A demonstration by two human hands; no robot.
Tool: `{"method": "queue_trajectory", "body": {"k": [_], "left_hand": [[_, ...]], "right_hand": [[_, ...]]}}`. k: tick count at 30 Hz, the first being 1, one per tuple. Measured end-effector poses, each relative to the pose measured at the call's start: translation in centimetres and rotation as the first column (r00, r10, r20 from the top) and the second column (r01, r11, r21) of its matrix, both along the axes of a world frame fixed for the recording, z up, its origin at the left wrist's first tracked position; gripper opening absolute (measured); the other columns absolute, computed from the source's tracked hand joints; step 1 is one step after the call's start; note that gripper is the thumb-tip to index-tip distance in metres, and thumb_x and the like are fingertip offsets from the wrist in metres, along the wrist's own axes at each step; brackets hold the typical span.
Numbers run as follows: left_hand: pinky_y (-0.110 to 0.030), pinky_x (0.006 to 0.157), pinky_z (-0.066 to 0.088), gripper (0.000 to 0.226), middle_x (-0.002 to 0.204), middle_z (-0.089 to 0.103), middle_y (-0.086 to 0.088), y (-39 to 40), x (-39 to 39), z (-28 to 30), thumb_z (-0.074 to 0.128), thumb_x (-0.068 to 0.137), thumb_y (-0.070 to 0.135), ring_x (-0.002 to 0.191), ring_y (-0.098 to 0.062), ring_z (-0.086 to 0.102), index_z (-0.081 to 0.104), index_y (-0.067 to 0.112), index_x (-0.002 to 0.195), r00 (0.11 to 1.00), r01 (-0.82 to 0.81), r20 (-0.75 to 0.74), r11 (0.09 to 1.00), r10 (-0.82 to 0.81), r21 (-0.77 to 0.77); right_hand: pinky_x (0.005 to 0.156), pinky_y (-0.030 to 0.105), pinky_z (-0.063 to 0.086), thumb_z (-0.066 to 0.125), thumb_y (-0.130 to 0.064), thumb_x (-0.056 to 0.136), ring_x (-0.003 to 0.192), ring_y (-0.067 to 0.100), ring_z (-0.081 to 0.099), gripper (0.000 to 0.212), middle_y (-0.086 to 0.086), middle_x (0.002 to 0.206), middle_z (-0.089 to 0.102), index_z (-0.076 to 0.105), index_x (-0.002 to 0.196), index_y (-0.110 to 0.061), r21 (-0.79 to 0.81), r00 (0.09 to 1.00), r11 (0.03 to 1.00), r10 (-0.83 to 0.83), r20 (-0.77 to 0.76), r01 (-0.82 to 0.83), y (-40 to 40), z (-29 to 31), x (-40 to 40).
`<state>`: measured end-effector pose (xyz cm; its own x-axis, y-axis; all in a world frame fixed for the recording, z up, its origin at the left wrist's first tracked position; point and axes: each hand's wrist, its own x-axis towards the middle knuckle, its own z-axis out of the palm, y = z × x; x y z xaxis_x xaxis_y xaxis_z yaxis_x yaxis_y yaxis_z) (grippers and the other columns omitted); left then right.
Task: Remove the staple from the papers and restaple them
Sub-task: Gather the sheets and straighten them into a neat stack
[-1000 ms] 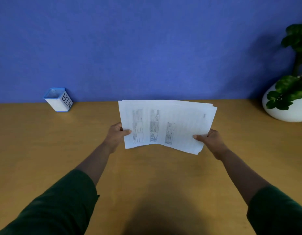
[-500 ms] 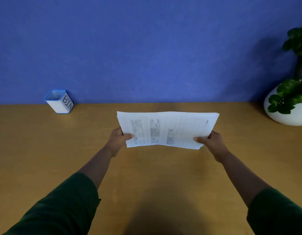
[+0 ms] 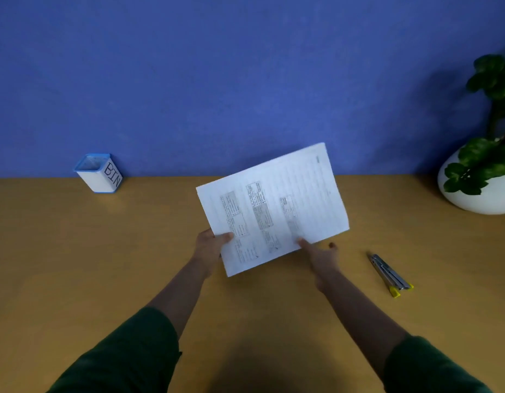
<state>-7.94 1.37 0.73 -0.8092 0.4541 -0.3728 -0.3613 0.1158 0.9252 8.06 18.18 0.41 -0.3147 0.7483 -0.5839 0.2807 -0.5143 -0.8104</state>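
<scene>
A stack of white printed papers [image 3: 274, 208] is held up over the desk, tilted with its right side raised toward the wall. My left hand [image 3: 210, 245] pinches its lower left corner, thumb on top. My right hand [image 3: 320, 256] is just below the stack's lower edge. Its thumb tip touches the sheet, and one fingertip shows apart from the paper. A slim silver stapler with yellow ends [image 3: 390, 275] lies on the desk to the right of my right hand. No staple can be made out in the papers.
A small white and blue cup marked BIN [image 3: 99, 174] stands at the back left by the blue wall. A white pot with a green plant [image 3: 483, 191] sits at the back right. The wooden desk [image 3: 75, 265] spreads under both arms.
The papers have turned anticlockwise, right side lifted. My right hand has slid from the right edge to the lower edge and loosened. The view has shifted, and the stapler now shows.
</scene>
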Motion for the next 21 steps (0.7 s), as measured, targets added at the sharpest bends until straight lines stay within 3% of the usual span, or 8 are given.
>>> {"method": "queue_trajectory", "body": {"k": [1,3,5,9,12,14,17,21], "left_hand": [[-0.027,0.059,0.053,0.025,0.107,0.067,-0.006,0.2,0.6,-0.3,0.065,0.084,0.004,0.085,-0.019,0.066,0.064,0.007,0.108,0.998,-0.015,0.057,1.000,0.014,0.017],[-0.036,0.072,0.055,0.031,0.112,0.066,-0.008,0.8,1.6,-1.0,0.065,0.083,0.003,0.097,-0.026,0.064,0.061,0.005,0.114,0.986,-0.050,0.160,0.997,0.041,0.052],[-0.044,0.084,0.052,0.032,0.114,0.065,-0.009,1.1,2.5,-1.4,0.065,0.082,0.002,0.105,-0.030,0.061,0.060,0.006,0.114,0.970,-0.072,0.235,0.995,0.056,0.062],[-0.045,0.084,0.051,0.023,0.112,0.066,-0.010,1.1,2.9,-1.5,0.065,0.083,0.004,0.103,-0.030,0.062,0.062,0.013,0.104,0.956,0.006,0.293,0.997,-0.029,0.080],[-0.039,0.072,0.053,0.020,0.101,0.068,-0.007,0.4,0.8,-0.6,0.063,0.083,0.004,0.092,-0.026,0.064,0.061,0.013,0.100,0.944,-0.106,0.325,0.985,0.057,0.135],[-0.034,0.065,0.051,0.018,0.094,0.067,-0.006,-0.4,-1.2,0.6,0.061,0.084,0.003,0.083,-0.023,0.064,0.060,0.011,0.100,0.965,-0.124,0.245,0.985,0.091,0.122],[-0.030,0.065,0.053,0.027,0.093,0.071,-0.004,-0.8,-2.9,2.6,0.067,0.081,0.007,0.081,-0.023,0.067,0.063,0.008,0.107,0.997,0.073,-0.026,0.997,-0.073,-0.008],[-0.018,0.057,0.054,0.019,0.076,0.076,0.012,0.6,-2.9,5.2,0.071,0.076,0.001,0.071,-0.005,0.071,0.070,0.018,0.085,0.936,0.254,-0.236,0.966,-0.260,-0.056]], "right_hand": [[0.100,0.046,0.045,0.080,-0.026,0.071,0.115,0.029,0.054,0.083,0.010,0.129,0.054,0.034,0.137,-0.007,-0.102,0.998,0.994,0.031,-0.045,-0.036,-1.0,0.0,-0.3],[0.088,0.043,0.053,0.072,-0.019,0.080,0.099,0.026,0.062,0.039,0.012,0.116,0.063,0.057,0.114,-0.006,-0.245,0.974,0.958,0.100,-0.201,-0.149,-2.5,0.4,-0.9],[0.076,0.040,0.054,0.062,-0.009,0.087,0.088,0.024,0.064,0.013,0.010,0.102,0.066,0.061,0.100,-0.009,-0.260,0.949,0.949,0.097,-0.300,-0.179,-3.2,0.5,-1.4],[0.094,0.051,0.050,0.060,-0.008,0.089,0.104,0.033,0.062,0.022,0.015,0.112,0.065,0.059,0.110,-0.006,-0.033,0.967,0.985,0.158,-0.200,-0.168,-2.3,1.1,-1.6],[0.089,0.044,0.052,0.059,-0.011,0.090,0.100,0.029,0.063,0.022,0.012,0.111,0.066,0.060,0.111,-0.006,0.176,0.955,0.949,0.281,-0.095,-0.261,-0.7,1.6,-0.9],[0.079,0.037,0.051,0.059,-0.011,0.090,0.093,0.024,0.063,0.017,0.009,0.106,0.067,0.061,0.107,-0.010,0.294,0.945,0.910,0.322,-0.053,-0.293,0.5,2.0,-0.3],[0.068,0.028,0.050,0.059,-0.012,0.089,0.083,0.017,0.062,0.022,0.002,0.099,0.066,0.062,0.111,-0.009,0.405,0.938,0.860,0.347,-0.021,-0.309,2.1,2.5,0.1],[0.056,0.011,0.048,0.060,-0.014,0.089,0.078,0.000,0.061,0.021,-0.014,0.087,0.064,0.063,0.110,-0.016,0.473,0.925,0.825,0.377,-0.053,-0.309,2.9,3.7,-0.4]]}}
